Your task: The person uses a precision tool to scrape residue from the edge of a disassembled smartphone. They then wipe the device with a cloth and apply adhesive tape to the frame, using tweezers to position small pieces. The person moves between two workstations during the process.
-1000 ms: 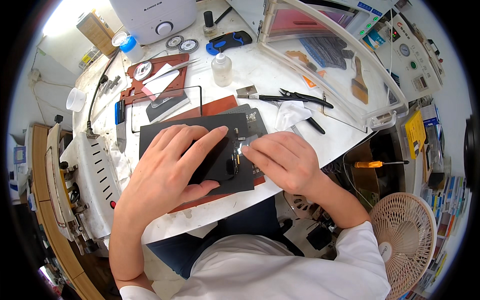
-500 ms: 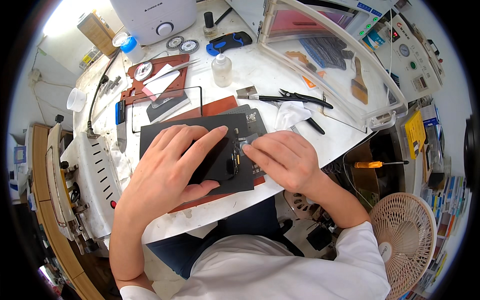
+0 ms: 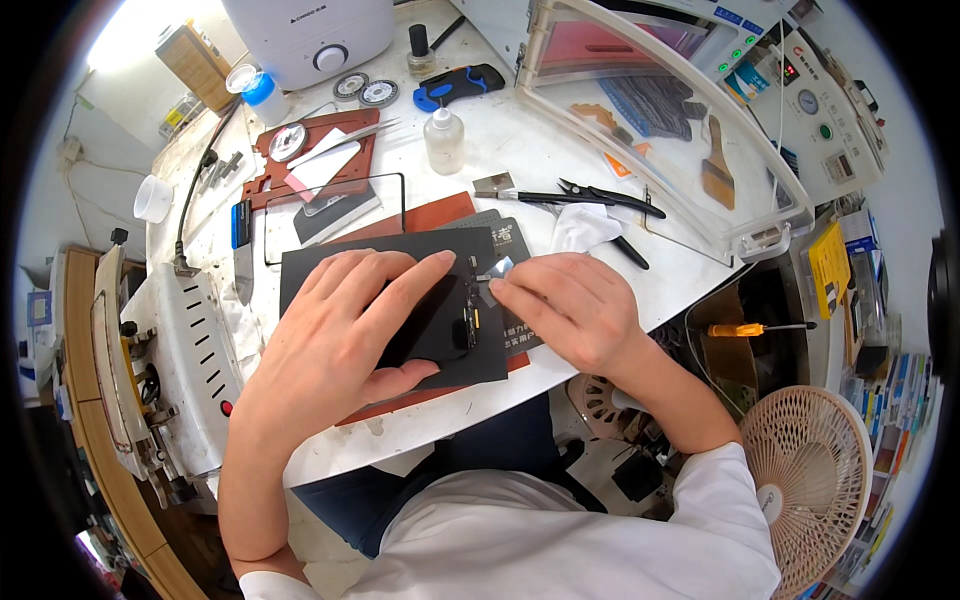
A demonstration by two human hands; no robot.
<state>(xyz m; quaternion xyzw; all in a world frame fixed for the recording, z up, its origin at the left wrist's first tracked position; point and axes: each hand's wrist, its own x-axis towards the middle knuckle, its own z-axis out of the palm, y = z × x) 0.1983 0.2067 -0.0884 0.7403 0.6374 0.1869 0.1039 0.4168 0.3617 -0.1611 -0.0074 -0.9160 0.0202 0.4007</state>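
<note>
A black phone screen (image 3: pixel 428 325) lies on a dark square mat (image 3: pixel 490 362), its right end carrying a small flex cable with gold contacts (image 3: pixel 473 315). My left hand (image 3: pixel 345 325) spans the screen, thumb along its near edge and index finger at its far edge, holding it in place. Just right of that cable, my right hand (image 3: pixel 575 305) is closed in a pinch on a small shiny silvery piece (image 3: pixel 499 268), whose far corner shows beyond the fingertips. The fingers cover the rest of that piece.
Beneath the mat are a grey printed plate (image 3: pixel 515 240) and a brown-red pad (image 3: pixel 440 215). Beyond stand a clear dropper bottle (image 3: pixel 444 142), a craft knife (image 3: pixel 515 195) and black-handled cutters (image 3: pixel 610 196). White tissue (image 3: pixel 583 229) lies right; a white machine (image 3: pixel 185 350) stands left.
My right hand has shifted slightly right, and the silvery piece has tilted, showing more of its bright face. My left hand and the phone screen have stayed put.
</note>
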